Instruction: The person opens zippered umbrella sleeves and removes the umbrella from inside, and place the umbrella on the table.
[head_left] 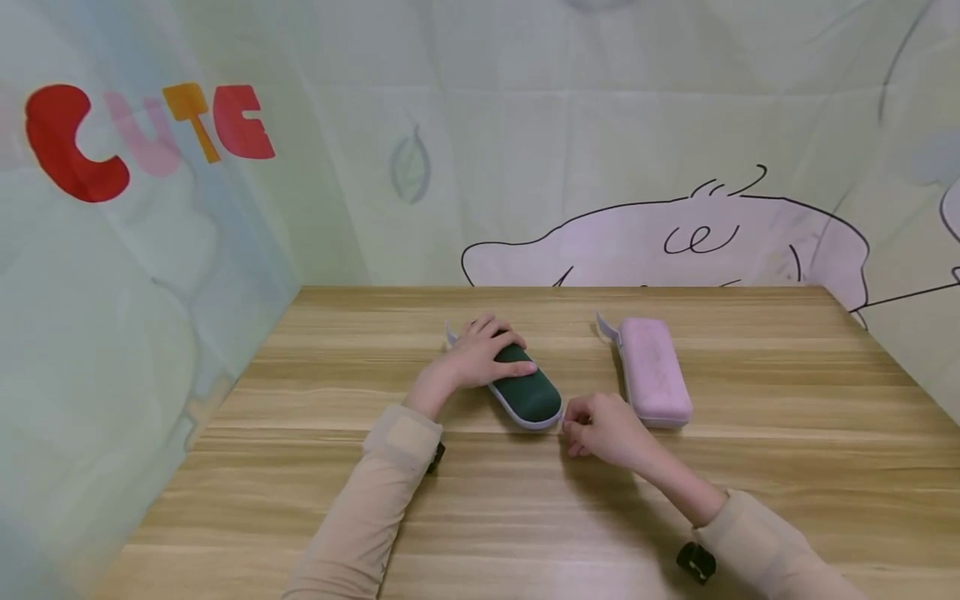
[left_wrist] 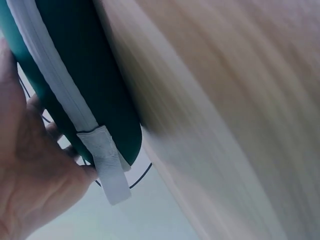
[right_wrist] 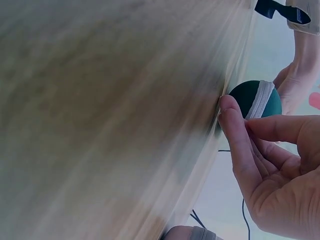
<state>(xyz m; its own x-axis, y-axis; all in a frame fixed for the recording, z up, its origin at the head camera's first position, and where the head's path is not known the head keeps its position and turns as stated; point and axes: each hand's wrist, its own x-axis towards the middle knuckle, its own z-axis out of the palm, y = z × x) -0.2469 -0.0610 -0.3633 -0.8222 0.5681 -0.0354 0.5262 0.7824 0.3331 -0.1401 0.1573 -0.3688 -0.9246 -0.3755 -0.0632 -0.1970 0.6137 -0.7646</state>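
A dark green zippered case point(head_left: 536, 397) with a pale zipper band lies slanted on the table. My left hand point(head_left: 474, 355) grips its far half from above, thumb along the top. In the left wrist view, a pale fabric tab point(left_wrist: 111, 172) sticks out at the end of the zipper band point(left_wrist: 55, 70). At the case's near end, my right hand point(head_left: 606, 429) has thumb and index finger pinched together beside the zipper band. The right wrist view shows these fingertips against the band point(right_wrist: 261, 100); the zipper pull between them is mostly hidden.
A pink zippered case point(head_left: 656, 371) lies to the right, just beyond my right hand, with a pale tab point(head_left: 607, 327) at its far left corner. The wooden table point(head_left: 315, 500) ends at the back against a printed cloth point(head_left: 525, 167). Dark straps point(head_left: 697, 562) hang under both wrists.
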